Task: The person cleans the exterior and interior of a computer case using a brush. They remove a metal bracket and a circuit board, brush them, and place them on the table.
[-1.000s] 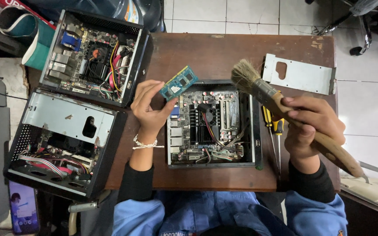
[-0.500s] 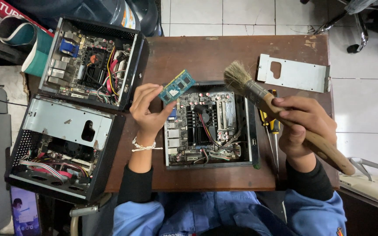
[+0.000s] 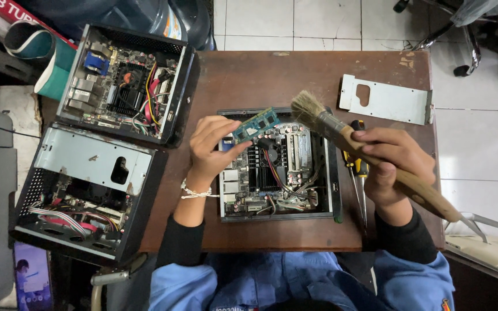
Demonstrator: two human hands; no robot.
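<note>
Green rectangular memory module (image 3: 255, 125) out of its slot, pinched in left hand (image 3: 213, 145). Wooden-handled bristle brush (image 3: 370, 155) gripped in right hand (image 3: 396, 161), bristles at eleven o'clock. Brushing not yet begun on open black computer case (image 3: 276, 167).

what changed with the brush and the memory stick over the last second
The right hand swung the brush leftward, so its bristles now sit close to the memory module held in the left hand. Both grips stayed as they were, and the open computer case did not move on the table.

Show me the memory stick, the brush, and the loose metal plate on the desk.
memory stick (image 3: 256, 124), head view, middle of the green board.
brush (image 3: 308, 108), head view, on the bristles.
metal plate (image 3: 396, 103), head view, flat grey face right of the cutout.
</note>
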